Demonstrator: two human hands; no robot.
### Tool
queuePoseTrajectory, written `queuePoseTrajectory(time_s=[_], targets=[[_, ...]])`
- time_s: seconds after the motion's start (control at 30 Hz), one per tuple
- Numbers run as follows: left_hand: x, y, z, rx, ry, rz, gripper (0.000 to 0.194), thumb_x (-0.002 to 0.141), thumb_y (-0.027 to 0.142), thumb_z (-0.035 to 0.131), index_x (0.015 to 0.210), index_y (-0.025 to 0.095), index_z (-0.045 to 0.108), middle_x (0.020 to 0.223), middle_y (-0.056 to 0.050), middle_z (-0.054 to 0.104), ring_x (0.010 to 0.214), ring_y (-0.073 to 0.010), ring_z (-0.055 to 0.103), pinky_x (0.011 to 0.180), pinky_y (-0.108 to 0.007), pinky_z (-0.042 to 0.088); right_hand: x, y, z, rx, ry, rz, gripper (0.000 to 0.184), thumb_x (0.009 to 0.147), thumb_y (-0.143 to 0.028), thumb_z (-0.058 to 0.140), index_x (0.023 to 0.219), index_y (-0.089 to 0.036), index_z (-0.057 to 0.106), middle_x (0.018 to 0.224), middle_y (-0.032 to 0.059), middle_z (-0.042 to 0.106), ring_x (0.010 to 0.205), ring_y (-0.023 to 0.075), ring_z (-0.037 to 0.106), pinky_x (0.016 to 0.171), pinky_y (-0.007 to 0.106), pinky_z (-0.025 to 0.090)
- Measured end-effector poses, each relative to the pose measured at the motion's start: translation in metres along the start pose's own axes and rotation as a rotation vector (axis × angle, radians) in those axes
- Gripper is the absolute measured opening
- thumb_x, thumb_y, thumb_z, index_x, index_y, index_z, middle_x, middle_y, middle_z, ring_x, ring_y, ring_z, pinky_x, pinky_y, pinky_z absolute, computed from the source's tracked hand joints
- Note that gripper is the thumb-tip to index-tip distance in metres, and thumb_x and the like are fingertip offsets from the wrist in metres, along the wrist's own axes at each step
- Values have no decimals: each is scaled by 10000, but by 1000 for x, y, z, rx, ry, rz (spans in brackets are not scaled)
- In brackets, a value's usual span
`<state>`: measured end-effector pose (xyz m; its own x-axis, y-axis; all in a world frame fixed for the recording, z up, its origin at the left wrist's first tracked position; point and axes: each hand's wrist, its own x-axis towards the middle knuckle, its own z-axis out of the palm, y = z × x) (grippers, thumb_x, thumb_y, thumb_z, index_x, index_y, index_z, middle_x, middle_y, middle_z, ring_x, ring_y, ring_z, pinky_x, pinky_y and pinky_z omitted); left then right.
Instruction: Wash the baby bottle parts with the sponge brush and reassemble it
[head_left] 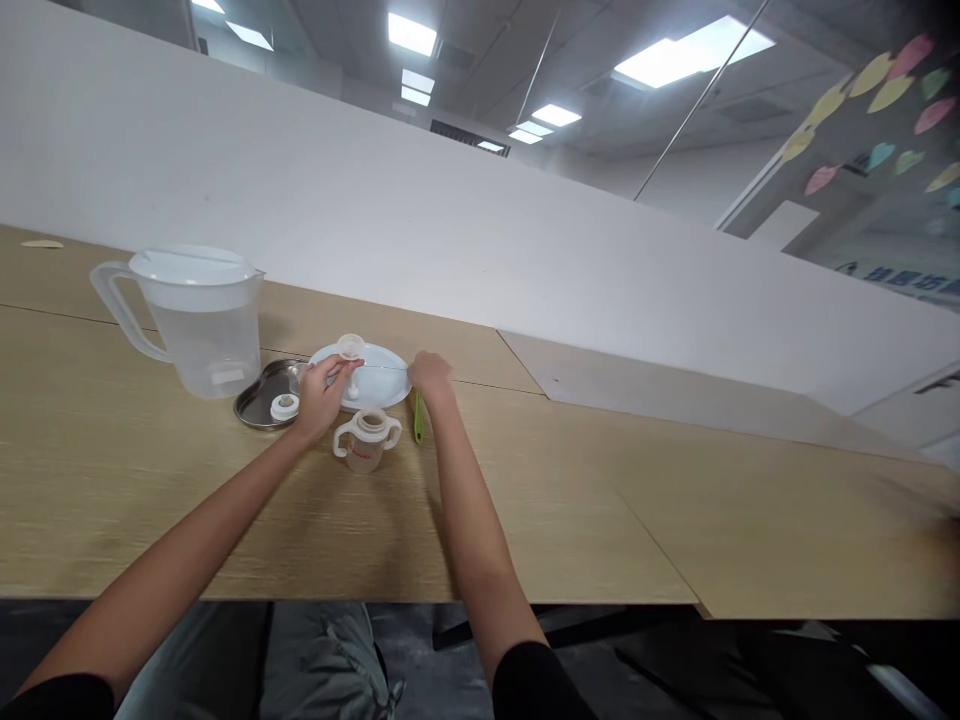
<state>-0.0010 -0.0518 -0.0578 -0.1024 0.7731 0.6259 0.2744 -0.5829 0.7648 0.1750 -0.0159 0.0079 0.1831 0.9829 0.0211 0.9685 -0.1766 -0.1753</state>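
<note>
My left hand pinches a small round translucent cap above the white oval plate. My right hand is closed at the plate's right edge, slightly blurred. A thin line runs between the two hands over the plate; what the right fingers hold is too small to tell. Just below that hand lies a green-handled tool, its upper end hidden. A small white piece rests on the plate. Nearer me stands an uncovered two-handled baby bottle with red print.
On the left stands a large lidded plastic pitcher. Beside it, a metal kidney tray holds a white ring cap and, partly behind my left hand, a clear piece. A white partition borders the wooden table at the back.
</note>
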Motion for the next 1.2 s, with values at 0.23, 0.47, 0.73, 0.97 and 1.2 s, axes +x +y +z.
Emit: queuePoseTrajectory(time_s=[0.23,0.47,0.73,0.97,1.2], targets=[[-4,23,-3,-114,71,31,364,897,480,571,1019,165,705,1014,-95,758,1022,-241,699,988,-389,494,-6,2,-14,26,-14,-28,323,950,-216,453,1168,-123,672,1240,204,659,1130,263,642,801,292,484],[-16,45,-3,76,52,149,292,927,432,541,945,233,754,1035,-47,755,1039,-233,666,1058,-441,401,-63,-5,-64,347,260,-484,523,1043,-429,253,933,-170,693,874,69,734,821,162,673,759,247,454],[-27,38,1,125,-51,174,281,929,438,520,914,253,731,979,-20,753,978,-214,654,1103,-455,329,-122,-11,-87,401,138,-710,382,954,-495,506,1130,-198,669,989,39,726,892,160,654,789,252,451],[-26,20,-2,324,-186,260,193,844,359,581,847,251,740,1065,-45,723,1045,-248,620,1017,-450,382,-113,-27,-65,-16,50,-636,225,899,-262,566,1054,-141,676,1023,111,726,953,223,659,757,284,455],[-8,11,-38,844,-235,228,327,836,259,449,884,164,758,922,-121,738,1015,-307,626,930,-464,399,-107,-36,-53,-178,-45,-608,316,884,-225,556,1174,-120,622,1166,151,690,1075,255,646,829,310,481]])
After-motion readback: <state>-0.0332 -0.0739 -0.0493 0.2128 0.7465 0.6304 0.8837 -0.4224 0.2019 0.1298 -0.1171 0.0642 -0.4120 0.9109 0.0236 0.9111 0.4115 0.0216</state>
